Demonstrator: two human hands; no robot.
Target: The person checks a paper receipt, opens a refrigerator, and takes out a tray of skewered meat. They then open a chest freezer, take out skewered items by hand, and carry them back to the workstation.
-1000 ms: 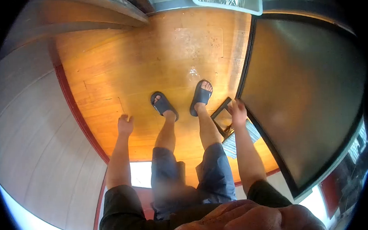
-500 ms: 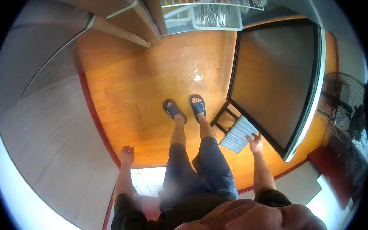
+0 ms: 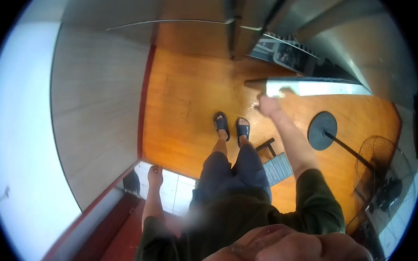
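Note:
My right hand (image 3: pixel 268 105) is stretched forward at the free end of a fridge-like door (image 3: pixel 319 86), seen nearly edge-on with a white edge. It seems to touch the door, but its fingers are blurred. Behind the door, part of the cabinet's inside shows a wire rack and a bin (image 3: pixel 287 54). My left hand (image 3: pixel 155 175) hangs low at my left side above white tiles, its fingers curled in with nothing seen in them.
A low stool (image 3: pixel 278 168) with a grey slatted top stands by my right leg. Further right are a round black base with a pole (image 3: pixel 323 130) and a wire-caged fan (image 3: pixel 376 163). A grey panel wall (image 3: pixel 101 112) rises on the left. Red-brown boards (image 3: pixel 115 237) lie lower left.
The door has swung away from me toward the cabinet, narrowing the opening. My right hand has moved from beside the stool forward to the door's end. The view has turned; my left hand still hangs.

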